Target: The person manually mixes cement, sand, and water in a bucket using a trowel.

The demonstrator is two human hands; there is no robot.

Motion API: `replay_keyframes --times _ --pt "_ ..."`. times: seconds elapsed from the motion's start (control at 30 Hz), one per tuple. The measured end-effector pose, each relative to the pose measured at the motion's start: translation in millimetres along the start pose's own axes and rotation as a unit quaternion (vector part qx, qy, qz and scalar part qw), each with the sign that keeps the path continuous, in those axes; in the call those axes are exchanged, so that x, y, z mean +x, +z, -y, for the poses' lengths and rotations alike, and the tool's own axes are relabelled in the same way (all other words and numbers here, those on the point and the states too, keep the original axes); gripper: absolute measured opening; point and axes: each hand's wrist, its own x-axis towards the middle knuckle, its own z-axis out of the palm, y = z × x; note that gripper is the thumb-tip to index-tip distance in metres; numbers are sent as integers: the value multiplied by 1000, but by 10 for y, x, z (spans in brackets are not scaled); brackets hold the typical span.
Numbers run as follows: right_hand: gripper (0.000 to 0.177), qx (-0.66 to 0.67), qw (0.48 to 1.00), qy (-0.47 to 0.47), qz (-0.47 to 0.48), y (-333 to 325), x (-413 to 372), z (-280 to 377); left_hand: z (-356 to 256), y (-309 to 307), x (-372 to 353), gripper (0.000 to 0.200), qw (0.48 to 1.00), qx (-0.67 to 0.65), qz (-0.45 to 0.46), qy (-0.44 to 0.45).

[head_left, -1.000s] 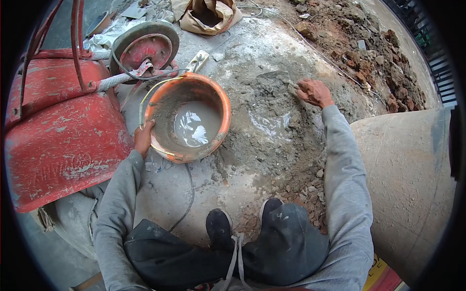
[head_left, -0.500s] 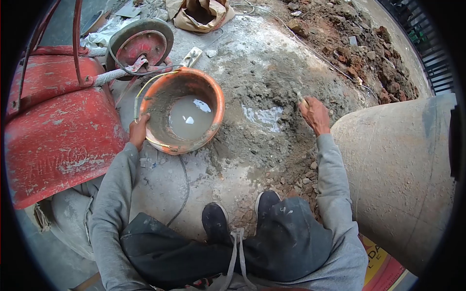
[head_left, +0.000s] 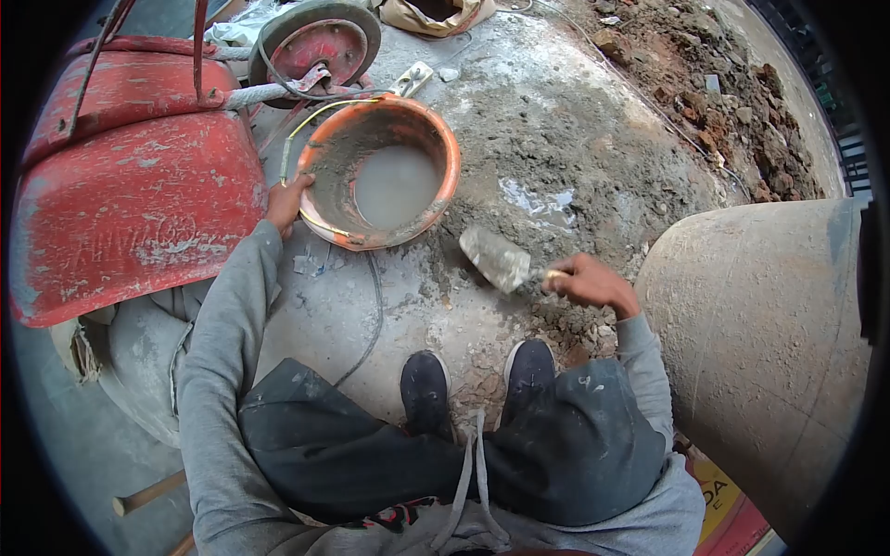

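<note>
My left hand (head_left: 288, 203) grips the near left rim of an orange bucket (head_left: 443, 148), which is tilted and holds grey, cloudy water (head_left: 397, 188). A thin yellow-sleeved handle (head_left: 295, 132) hangs along its left side. My right hand (head_left: 591, 282) is closed around the handle of a trowel (head_left: 497, 259), its mortar-smeared blade pointing left, just right of and below the bucket. Beyond the trowel, wet grey mortar (head_left: 593, 148) is spread over the ground, with a shiny puddle (head_left: 540, 202) in it.
An overturned red wheelbarrow (head_left: 139, 204) lies at left, its wheel (head_left: 320, 51) near the bucket. A large dusty cylinder (head_left: 756, 306) stands close on my right. Reddish soil and rubble (head_left: 714, 102) are heaped at the far right. A cable (head_left: 371, 324) crosses the floor, and a paper bag (head_left: 436, 17) sits at the back.
My right hand has drawn the trowel out of the mortar, back toward me and left, so its blade now shows. My left hand stays on the bucket rim. The view has shifted.
</note>
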Motion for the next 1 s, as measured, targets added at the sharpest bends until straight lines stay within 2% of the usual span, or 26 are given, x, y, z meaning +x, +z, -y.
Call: replay_keyframes --times 0.07,0.13,0.17,0.23,0.27,0.3,0.37,0.4,0.43,0.5,0.6,0.67,0.7,0.77,0.8,0.87,0.9,0.97,1.0 --pt "31 -23 999 0 22 358 193 -161 31 -72 81 46 1000 8 3 13" --pt "33 -145 987 -47 -53 592 354 -320 152 -110 112 46 1000 -21 15 13" --pt "33 -145 987 -45 -56 590 404 -343 146 -92 72 46 1000 -21 18 14" --pt "35 -50 989 -89 -108 514 529 -323 163 -122 -18 41 999 -34 25 15" --pt "35 -45 983 -91 -154 511 558 -294 189 -137 1 41 999 -34 23 16" --pt "35 -45 983 -95 -153 460 576 -263 220 -156 33 41 999 -23 29 13" --pt "35 9 971 -44 -234 245 519 -112 232 -211 16 41 999 -15 30 9" --pt "34 104 967 -19 -232 131 433 -15 210 -200 -8 43 1000 -13 27 -6" --pt "33 139 968 -2 -211 1 425 -46 179 -177 -16 45 999 -11 25 -19" --pt "32 138 977 15 -160 -119 270 133 170 -164 -9 47 999 -13 28 -10" --pt "31 76 997 10 -26 168 488 48 234 -177 60 49 1000 -16 24 4" --pt "33 -66 994 -77 -46 489 759 -35 255 -164 78 50 1000 -15 18 7" --pt "33 -66 994 -78 -46 613 962 -91 246 -159 67 50 1000 -18 16 -4" --pt "46 -81 973 -139 -169 801 1270 -111 237 -168 34 50 1000 -16 12 -16" --pt "46 -76 973 -139 -168 781 1386 -77 229 -167 16 50 999 -29 22 -20" --pt "42 -1 984 -62 -168 587 1545 105 224 -147 18 50 998 -42 34 -18" --pt "42 1 983 -65 -172 532 1499 151 242 -137 26 50 999 -38 30 -12" --pt "31 240 954 -21 -177 430 1217 397 222 -160 35 50 999 -33 21 -8" --pt "20 329 922 -49 -199 407 1171 373 220 -159 23 49 1000 -20 16 -7"
